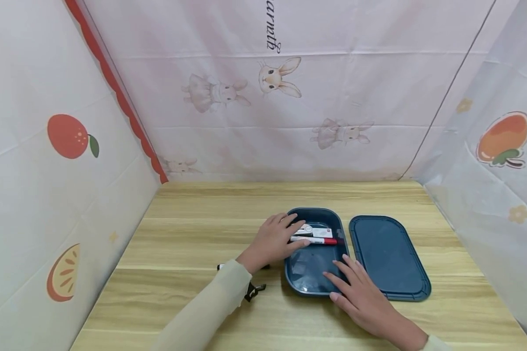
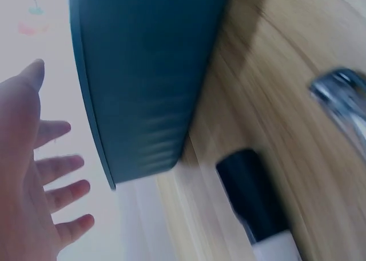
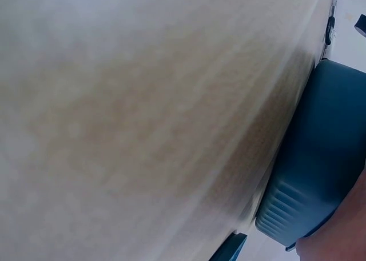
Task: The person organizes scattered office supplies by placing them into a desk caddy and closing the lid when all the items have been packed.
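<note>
A dark blue plastic box (image 1: 305, 273) stands uncovered on the table. In its far part lie a white marker with a red cap (image 1: 329, 241) and a small white carton (image 1: 322, 232). My left hand (image 1: 274, 239) hovers over the box's left rim with fingers spread, close to the marker's left end; the left wrist view shows that hand (image 2: 28, 164) holding nothing. At the near right corner, my right hand (image 1: 362, 300) has its fingers extended over the rim. Whether they touch it cannot be told. Only part of this hand (image 3: 337, 232) shows in the right wrist view.
The matching blue lid (image 1: 391, 258) lies flat right of the box. To the left, partly behind my left forearm, are a black-capped marker (image 2: 254, 198) and a small black object (image 1: 252, 291). A shiny metal piece (image 2: 343, 95) lies nearby. Printed cloth walls (image 1: 334, 97) enclose the table.
</note>
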Demonstrator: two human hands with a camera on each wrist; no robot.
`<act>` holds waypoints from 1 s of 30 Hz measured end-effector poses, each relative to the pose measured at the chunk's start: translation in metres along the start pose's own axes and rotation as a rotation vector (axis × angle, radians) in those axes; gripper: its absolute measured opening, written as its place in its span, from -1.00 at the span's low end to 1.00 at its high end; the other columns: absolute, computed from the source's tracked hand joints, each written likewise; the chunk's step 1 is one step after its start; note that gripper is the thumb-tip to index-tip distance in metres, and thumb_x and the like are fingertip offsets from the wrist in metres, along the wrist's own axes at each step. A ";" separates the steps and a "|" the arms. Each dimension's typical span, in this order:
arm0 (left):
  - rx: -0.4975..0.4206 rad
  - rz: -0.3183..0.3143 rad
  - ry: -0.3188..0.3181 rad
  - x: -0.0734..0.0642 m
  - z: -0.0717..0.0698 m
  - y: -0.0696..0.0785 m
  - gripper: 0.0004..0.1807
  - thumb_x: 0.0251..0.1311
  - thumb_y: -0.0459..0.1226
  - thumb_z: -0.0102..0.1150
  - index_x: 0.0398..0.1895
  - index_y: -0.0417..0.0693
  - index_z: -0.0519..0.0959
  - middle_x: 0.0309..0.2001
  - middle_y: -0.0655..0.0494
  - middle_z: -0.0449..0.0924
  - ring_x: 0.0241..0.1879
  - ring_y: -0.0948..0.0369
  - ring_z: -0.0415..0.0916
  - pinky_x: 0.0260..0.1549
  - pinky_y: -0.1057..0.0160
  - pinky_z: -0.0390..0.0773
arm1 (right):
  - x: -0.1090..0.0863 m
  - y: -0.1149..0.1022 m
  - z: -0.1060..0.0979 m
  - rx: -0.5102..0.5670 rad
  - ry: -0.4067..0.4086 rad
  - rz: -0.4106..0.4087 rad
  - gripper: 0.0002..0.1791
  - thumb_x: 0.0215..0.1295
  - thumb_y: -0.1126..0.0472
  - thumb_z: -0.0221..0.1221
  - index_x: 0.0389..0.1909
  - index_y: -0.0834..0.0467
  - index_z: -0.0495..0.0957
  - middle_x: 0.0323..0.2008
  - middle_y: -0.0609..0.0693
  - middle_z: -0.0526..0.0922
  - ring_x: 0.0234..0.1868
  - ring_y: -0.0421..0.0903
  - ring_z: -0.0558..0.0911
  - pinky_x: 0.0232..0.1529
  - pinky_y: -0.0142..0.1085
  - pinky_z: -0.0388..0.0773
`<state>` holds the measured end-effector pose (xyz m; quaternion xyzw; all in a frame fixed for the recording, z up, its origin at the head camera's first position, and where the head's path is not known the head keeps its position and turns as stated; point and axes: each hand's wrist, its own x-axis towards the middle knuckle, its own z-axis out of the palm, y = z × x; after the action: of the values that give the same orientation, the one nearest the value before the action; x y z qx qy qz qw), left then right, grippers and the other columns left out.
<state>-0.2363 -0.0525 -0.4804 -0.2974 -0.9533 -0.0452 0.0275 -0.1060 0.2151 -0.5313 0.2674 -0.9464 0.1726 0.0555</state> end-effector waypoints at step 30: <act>-0.093 -0.051 0.015 -0.091 0.004 -0.058 -0.18 0.38 0.39 -0.24 0.53 0.14 0.28 0.52 0.03 0.26 0.51 0.00 0.16 0.50 -0.13 0.05 | 0.000 -0.001 0.001 0.014 -0.008 0.045 -0.50 0.53 -0.24 -0.05 0.40 -0.28 0.41 0.52 0.00 0.25 0.59 0.08 0.00 0.48 -0.42 -0.59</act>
<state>-0.1945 -0.1507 -0.4953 -0.2734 -0.9573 -0.0923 0.0197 -0.1054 0.2139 -0.5322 0.2473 -0.9511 0.1795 0.0458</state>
